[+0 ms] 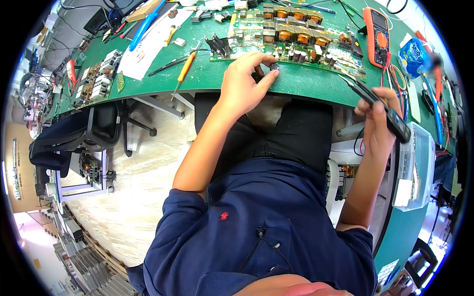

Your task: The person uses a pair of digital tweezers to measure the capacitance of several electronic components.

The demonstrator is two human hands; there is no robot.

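Observation:
My left hand [247, 81] pinches a small dark round part [274, 66] between thumb and forefinger, just in front of the near edge of a large circuit board [340, 54]. The part's exact kind is too small to make out. Several copper-wound coils [286, 35] and small capacitors stand on that board. Off the table's front edge at the right, my right hand [379, 111] grips black tester tweezers [370, 93] with a small display on the handle. Their two thin tips point up and left toward the board's right corner, touching nothing.
An orange multimeter [376, 37] lies at the back right, near a blue packet [414, 56]. Left of the board are an orange-handled screwdriver [186, 67], a white paper sheet [143, 54] and smaller circuit boards [98, 79]. A clear plastic box [417, 167] stands right of my arm.

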